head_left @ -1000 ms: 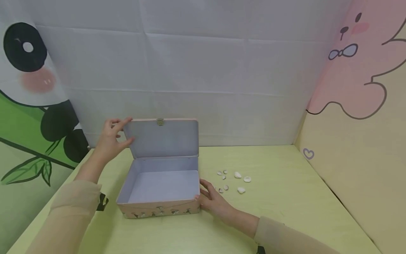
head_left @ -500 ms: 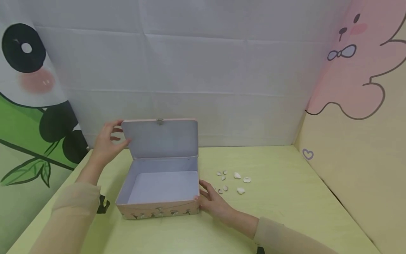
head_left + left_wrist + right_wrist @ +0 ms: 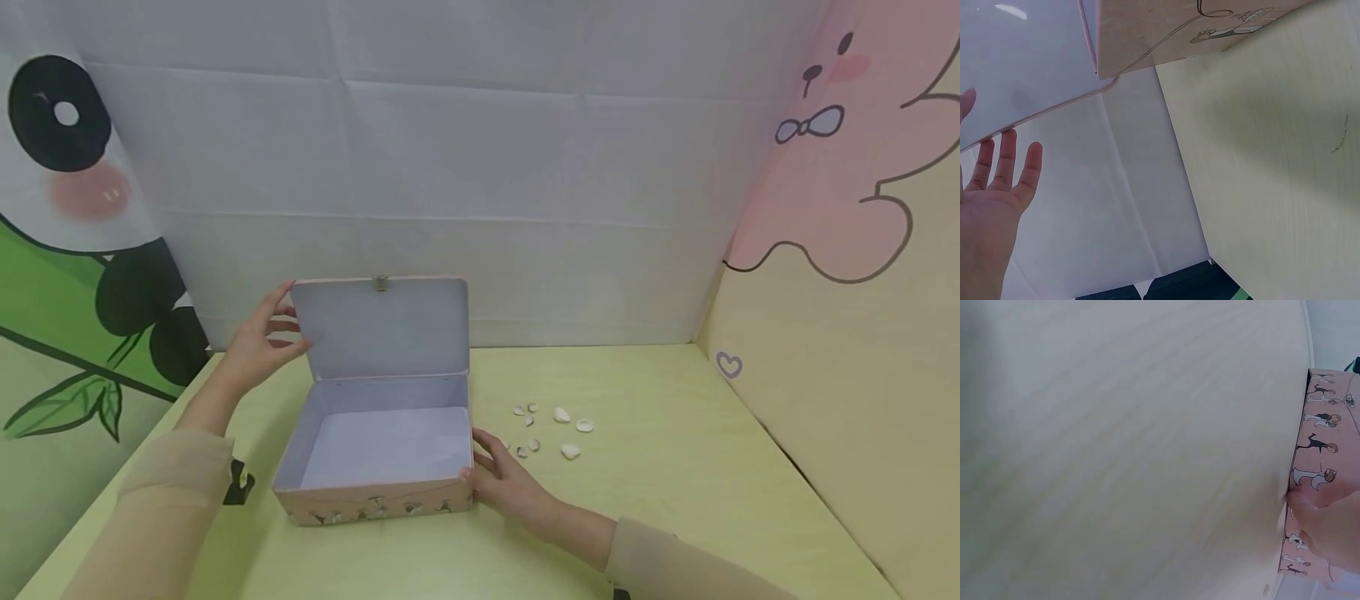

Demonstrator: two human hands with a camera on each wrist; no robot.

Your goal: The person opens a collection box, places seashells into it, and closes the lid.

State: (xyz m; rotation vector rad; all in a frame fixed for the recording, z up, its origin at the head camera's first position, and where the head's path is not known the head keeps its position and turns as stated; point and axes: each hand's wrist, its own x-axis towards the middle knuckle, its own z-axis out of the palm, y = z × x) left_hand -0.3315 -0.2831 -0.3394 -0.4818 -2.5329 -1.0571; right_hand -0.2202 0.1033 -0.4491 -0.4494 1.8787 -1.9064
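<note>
A pink hinged tin box (image 3: 378,502) with small cartoon figures on its outside stands on the table, its lid (image 3: 386,329) raised and leaning back. Its pale inside holds nothing. At the lid's left edge my left hand (image 3: 255,346) holds on, thumb on the inner face and fingers at the edge; in the left wrist view the fingertips touch the lid's rim. My right hand (image 3: 513,487) grips the box at its front right corner, thumb at the rim and fingers along the right side. In the right wrist view that hand (image 3: 1329,528) bends against the figured side.
Several small shells (image 3: 570,451) lie scattered on the table (image 3: 660,483) to the right of the box, beyond my right hand. A white cloth backdrop (image 3: 600,183) hangs behind the table. Printed panels with cartoon animals stand at the left and right sides.
The box has shifted slightly toward me, and its lid stands a little more upright. My left hand has changed its hold on the lid's edge. The right hand has stayed at the corner.
</note>
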